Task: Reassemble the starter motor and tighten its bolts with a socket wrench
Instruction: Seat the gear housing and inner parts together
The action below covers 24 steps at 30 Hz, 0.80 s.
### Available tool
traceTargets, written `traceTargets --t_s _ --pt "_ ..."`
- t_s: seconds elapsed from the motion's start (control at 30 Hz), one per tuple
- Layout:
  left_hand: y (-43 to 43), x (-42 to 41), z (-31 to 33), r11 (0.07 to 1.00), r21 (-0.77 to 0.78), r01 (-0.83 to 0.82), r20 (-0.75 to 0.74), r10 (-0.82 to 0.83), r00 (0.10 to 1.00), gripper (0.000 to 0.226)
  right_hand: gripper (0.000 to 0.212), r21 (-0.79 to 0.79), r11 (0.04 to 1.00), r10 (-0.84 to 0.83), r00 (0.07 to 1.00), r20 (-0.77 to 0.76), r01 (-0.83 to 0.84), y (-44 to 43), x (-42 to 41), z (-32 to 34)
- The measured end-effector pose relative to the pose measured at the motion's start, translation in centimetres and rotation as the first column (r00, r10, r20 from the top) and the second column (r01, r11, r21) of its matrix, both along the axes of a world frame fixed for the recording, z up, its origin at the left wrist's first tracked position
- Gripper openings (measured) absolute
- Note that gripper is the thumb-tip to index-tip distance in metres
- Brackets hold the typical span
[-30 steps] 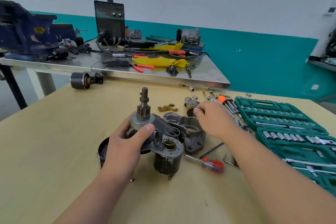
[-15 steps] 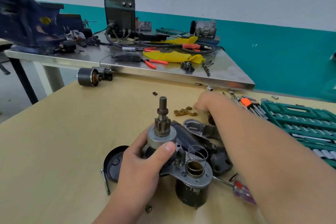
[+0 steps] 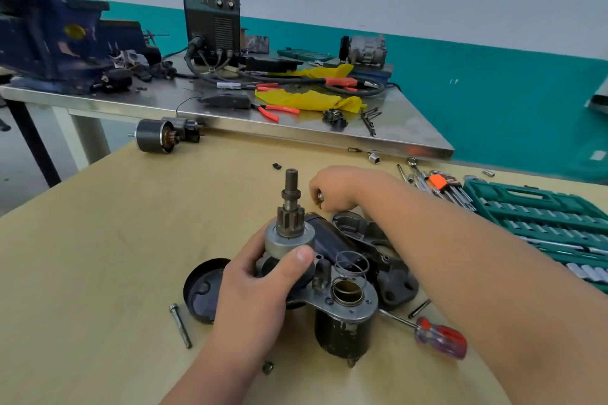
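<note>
The starter motor (image 3: 342, 316) stands upright at the middle of the wooden table (image 3: 108, 240). Its pinion shaft (image 3: 291, 204) points up and a spring (image 3: 350, 265) sits in the solenoid bore. My left hand (image 3: 260, 286) grips the drive assembly just below the pinion gear. Behind the motor, my right hand (image 3: 335, 187) is curled over the table and pinches a small metal part (image 3: 319, 197). The grey nose housing (image 3: 385, 250) lies behind the motor, partly hidden by my right forearm. A black end cap (image 3: 200, 289) lies to the left with a long bolt (image 3: 180, 325) beside it.
A red-handled screwdriver (image 3: 437, 335) lies right of the motor. An open green socket set (image 3: 543, 217) and hex keys (image 3: 450, 187) are at the right. An armature (image 3: 158, 135) lies at the far left. A steel bench (image 3: 230, 128) behind holds a welder, vise and pliers.
My right hand has moved left from the part near the hex keys, over the small brass lever, and now pinches a small metal piece. The camera has come closer. My left hand keeps its grip.
</note>
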<state>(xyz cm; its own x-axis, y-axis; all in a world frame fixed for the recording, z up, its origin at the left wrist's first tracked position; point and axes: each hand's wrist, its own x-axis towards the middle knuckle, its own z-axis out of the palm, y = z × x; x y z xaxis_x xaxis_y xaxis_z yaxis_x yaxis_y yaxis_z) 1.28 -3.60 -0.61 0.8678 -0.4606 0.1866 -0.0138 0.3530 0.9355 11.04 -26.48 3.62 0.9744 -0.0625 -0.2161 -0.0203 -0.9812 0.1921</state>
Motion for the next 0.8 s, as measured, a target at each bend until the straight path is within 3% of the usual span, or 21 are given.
traceTargets --t_s 0.07,0.1,0.13,0.17,0.2,0.27,0.3,0.33,0.47,0.63,0.7,0.8 --pt "0.1 0.0 -0.1 1.000 0.011 0.018 0.005 -0.018 1.000 0.045 0.024 0.089 0.996 -0.024 0.987 0.158 0.010 0.4 -1.0 0.9" --pt "0.2 0.1 -0.1 0.999 0.015 0.030 0.007 -0.030 1.000 0.045 0.021 0.259 0.966 -0.097 0.951 0.294 0.018 0.6 -2.0 1.5" --pt "0.4 0.1 -0.1 0.999 0.016 0.043 0.006 -0.043 0.999 0.046 0.016 0.505 0.863 -0.225 0.893 0.389 -0.002 1.0 -3.2 2.1" --pt "0.5 0.1 -0.1 0.998 0.014 0.061 0.002 -0.061 0.998 0.046 0.011 0.758 0.647 -0.358 0.846 0.395 -0.081 1.3 -4.7 2.7" --pt "0.6 0.1 0.0 0.997 0.005 0.082 -0.002 -0.082 0.997 0.047 0.010 0.905 0.383 -0.426 0.833 0.351 -0.185 2.0 -6.5 3.3" --pt "0.8 -0.2 0.2 0.992 -0.014 0.122 0.007 -0.122 0.993 0.047 0.016 0.951 -0.052 -0.409 0.875 0.259 -0.306 3.1 -9.8 3.6" --pt "0.9 -0.4 0.2 0.990 -0.015 0.139 0.015 -0.139 0.990 0.047 0.019 0.933 -0.187 -0.384 0.897 0.218 -0.307 3.7 -11.3 3.5" --pt "1.0 -0.6 0.3 0.987 -0.015 0.157 0.023 -0.157 0.987 0.048 0.020 0.923 -0.249 -0.369 0.910 0.190 -0.294 4.2 -12.5 3.4" --pt "1.8 -1.3 0.2 0.978 -0.005 0.206 0.047 -0.206 0.977 0.051 0.018 0.948 -0.154 -0.427 0.884 0.190 -0.278 4.1 -15.3 2.6" --pt "1.9 -1.9 0.5 0.973 -0.004 0.231 0.068 -0.231 0.971 0.053 0.015 0.950 -0.143 -0.413 0.889 0.197 -0.277 5.3 -16.9 1.0" --pt "1.7 -2.3 0.7 0.966 -0.002 0.259 0.071 -0.259 0.963 0.053 0.016 0.964 -0.047 -0.374 0.899 0.227 -0.263 6.0 -17.0 0.9" --pt "1.5 -2.7 0.6 0.962 -0.011 0.272 0.044 -0.271 0.962 0.053 0.014 0.959 0.178 -0.352 0.896 0.271 -0.220 6.0 -17.3 1.3"
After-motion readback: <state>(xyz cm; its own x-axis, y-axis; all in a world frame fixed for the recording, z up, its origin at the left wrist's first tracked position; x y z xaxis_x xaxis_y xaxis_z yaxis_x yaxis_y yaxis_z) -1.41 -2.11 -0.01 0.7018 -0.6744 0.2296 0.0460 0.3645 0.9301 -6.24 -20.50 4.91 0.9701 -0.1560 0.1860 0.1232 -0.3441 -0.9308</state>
